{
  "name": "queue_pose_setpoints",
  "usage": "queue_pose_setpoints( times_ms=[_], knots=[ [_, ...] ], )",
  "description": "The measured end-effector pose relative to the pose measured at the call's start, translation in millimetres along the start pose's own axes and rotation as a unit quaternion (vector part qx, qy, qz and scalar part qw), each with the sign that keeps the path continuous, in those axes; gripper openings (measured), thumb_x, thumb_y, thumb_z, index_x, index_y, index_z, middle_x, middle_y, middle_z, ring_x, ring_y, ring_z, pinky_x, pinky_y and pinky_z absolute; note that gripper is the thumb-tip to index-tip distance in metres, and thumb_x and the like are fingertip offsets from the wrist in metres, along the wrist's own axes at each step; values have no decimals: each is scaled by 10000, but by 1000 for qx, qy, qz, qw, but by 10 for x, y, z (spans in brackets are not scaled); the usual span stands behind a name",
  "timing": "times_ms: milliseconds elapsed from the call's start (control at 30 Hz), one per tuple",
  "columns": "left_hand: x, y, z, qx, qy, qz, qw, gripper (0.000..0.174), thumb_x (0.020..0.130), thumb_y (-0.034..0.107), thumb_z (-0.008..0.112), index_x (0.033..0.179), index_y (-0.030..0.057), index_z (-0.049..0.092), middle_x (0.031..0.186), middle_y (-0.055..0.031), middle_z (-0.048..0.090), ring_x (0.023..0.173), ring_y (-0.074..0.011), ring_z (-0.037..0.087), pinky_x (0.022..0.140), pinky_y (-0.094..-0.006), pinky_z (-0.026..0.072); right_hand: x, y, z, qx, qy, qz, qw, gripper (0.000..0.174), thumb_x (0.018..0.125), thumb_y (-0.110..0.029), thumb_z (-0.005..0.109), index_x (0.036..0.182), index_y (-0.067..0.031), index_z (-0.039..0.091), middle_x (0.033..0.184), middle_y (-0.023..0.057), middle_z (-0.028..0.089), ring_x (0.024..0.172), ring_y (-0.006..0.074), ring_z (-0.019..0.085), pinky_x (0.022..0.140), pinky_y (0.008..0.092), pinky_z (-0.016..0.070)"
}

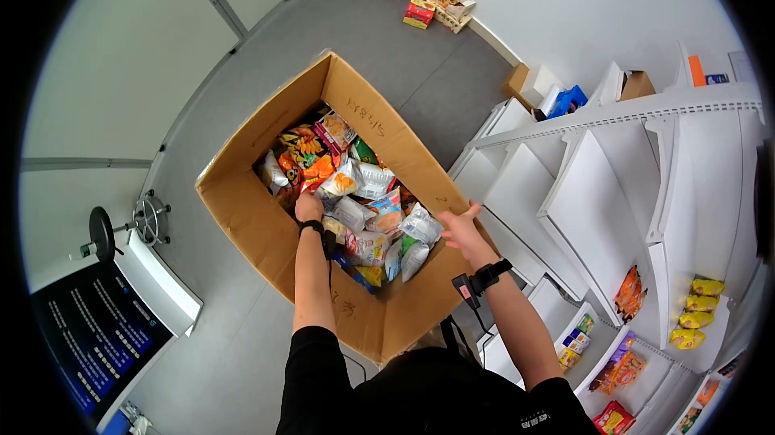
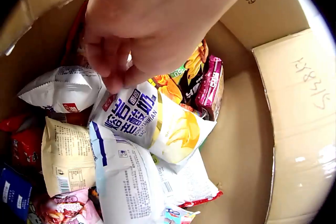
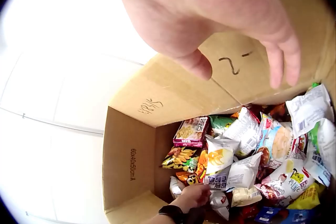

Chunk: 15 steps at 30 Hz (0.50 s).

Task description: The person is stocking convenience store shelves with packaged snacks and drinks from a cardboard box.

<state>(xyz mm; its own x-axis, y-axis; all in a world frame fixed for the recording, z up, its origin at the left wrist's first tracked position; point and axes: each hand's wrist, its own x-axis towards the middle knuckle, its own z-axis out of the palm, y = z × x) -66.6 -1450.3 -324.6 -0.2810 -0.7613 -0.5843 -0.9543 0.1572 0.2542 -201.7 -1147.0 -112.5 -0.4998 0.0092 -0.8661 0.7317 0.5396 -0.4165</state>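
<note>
**Mia:** What is the left hand [image 1: 308,207] doing?

**Ben:** It is reaching down into the big brown box [image 1: 242,209]. The box is sitting on the grey floor [image 1: 387,48], and lots of snack bags are lying inside it.

**Mia:** Is the hand holding one?

**Ben:** Its fingers [image 2: 113,74] are curling close together at the top of a white bag [image 2: 136,116] with blue letters. It looks like they are pinching that top edge, but the hand is hiding part of it.

**Mia:** Where is the white bag lying?

**Ben:** It is lying in the middle of the pile, on top of other bags. A dark pink bag [image 2: 212,85] is lying just beside it, near the box wall. A pale bag [image 2: 65,155] is lying on its other side.

**Mia:** And the right hand [image 1: 462,229]?

**Ben:** It is hanging over the right edge of the box. Its fingers [image 3: 281,61] are spreading out wide and loose, and they are holding nothing.

**Mia:** What is standing next to the box?

**Ben:** White shelves [image 1: 613,185] are standing on the right side. Some yellow bags [image 1: 701,311] are sitting in a row on one of them, well apart from the box.
</note>
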Motion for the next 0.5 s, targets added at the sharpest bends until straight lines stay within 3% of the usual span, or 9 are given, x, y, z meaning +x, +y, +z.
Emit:
queue_pose_setpoints(
  times_ms=[33, 133, 167, 267, 300, 400, 433, 500],
  knots=[
    [-29, 4, 16, 7, 33, 9, 999, 220, 778, 148, 572, 973, 103, 661, 1010, -142, 655, 962, -310, 614, 805, -396, 489, 4, 1, 4, 0, 0, 0, 1000, 939, 766, -334, 624, 1395, -167, -54, 1245, 153, 433, 957, 275, 552, 754, 421, 447],
    [-54, -9, 6, 26, 34, 49, 998, 181, 772, 135, 571, 911, 90, 678, 1036, -155, 636, 932, -320, 612, 800, -400, 487, -29, 27, -24, 2, -11, -10, 1000, 916, 770, -335, 618, 1397, -184, -32, 1239, 139, 443, 962, 265, 547, 745, 411, 436],
    [-95, -32, 24, 47, 86, 94, 991, 163, 774, 136, 576, 883, 79, 683, 1043, -167, 605, 899, -329, 601, 803, -401, 481, -55, 30, -41, 2, -19, -16, 1000, 908, 771, -334, 617, 1398, -189, -23, 1239, 136, 445, 965, 262, 545, 744, 409, 433],
    [-238, -46, 20, 65, 165, 194, 965, 163, 779, 146, 585, 891, 78, 682, 1052, -174, 576, 899, -330, 589, 818, -393, 475, -112, 90, -89, 32, -27, -59, 997, 903, 748, -287, 634, 1396, -177, 14, 1117, 129, 497, 852, 207, 540, 692, 386, 438],
    [-280, -53, -7, 22, 128, 208, 969, 184, 779, 159, 578, 921, 87, 668, 1176, -205, 512, 992, -381, 529, 875, -409, 441, -127, 104, -125, 38, -45, -55, 997, 917, 753, -290, 631, 1405, -183, -4, 1158, 135, 487, 890, 224, 541, 716, 395, 436],
    [-493, 1, -149, -83, 30, 193, 977, 167, 804, 173, 567, 906, 59, 636, 913, -185, 633, 853, -356, 601, 774, -430, 465, -167, 195, -266, 71, -91, -45, 992, 945, 780, -294, 618, 1428, -208, -64, 1287, 152, 419, 988, 271, 541, 788, 426, 433],
    [-684, 40, -230, -91, 61, 214, 971, 156, 817, 164, 572, 915, 47, 604, 768, -158, 634, 770, -337, 622, 709, -431, 472, -189, 246, -307, 91, -101, -40, 990, 946, 796, -292, 610, 1432, -219, -88, 1335, 156, 371, 1008, 286, 539, 812, 439, 434],
    [-997, 92, -424, -114, 48, 218, 968, 147, 830, 160, 565, 922, 48, 593, 778, -160, 633, 769, -330, 623, 695, -417, 472, -254, 316, -404, 125, -113, -43, 985, 952, 817, -285, 600, 1435, -228, -122, 1393, 161, 310, 1039, 307, 534, 845, 452, 435]
  ],
)
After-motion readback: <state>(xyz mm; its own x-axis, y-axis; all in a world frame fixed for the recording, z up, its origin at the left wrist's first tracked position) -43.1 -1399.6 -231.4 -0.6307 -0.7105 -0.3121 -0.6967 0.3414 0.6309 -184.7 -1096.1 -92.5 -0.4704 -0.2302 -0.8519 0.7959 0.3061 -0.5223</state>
